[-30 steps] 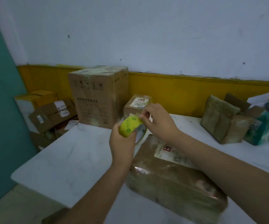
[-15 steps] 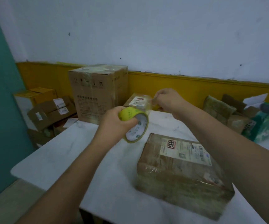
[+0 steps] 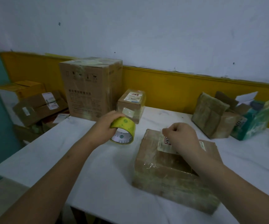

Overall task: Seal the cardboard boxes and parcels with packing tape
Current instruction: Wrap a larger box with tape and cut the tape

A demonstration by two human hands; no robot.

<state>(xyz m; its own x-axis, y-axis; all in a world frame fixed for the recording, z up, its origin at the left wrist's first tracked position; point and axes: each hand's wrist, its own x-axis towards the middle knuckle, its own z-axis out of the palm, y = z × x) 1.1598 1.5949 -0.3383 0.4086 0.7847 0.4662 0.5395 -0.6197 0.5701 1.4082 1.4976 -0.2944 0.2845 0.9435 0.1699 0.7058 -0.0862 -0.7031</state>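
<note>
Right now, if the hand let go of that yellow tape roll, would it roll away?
Probably: the tape roll is round and held tilted on edge, so it might roll or flop flat. The smooth white table would hardly stop it. Its hollow core suggests lightness.

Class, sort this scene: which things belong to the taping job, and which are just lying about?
In use: tape roll, held by left hand; brown parcel under right hand.
Lying about: tall carton, small labelled box, wrapped bundles, green packet, stacked boxes.

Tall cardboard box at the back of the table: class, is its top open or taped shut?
Shut: the tall cardboard box has its top flaps lying flat, with shiny tape across them.
</note>
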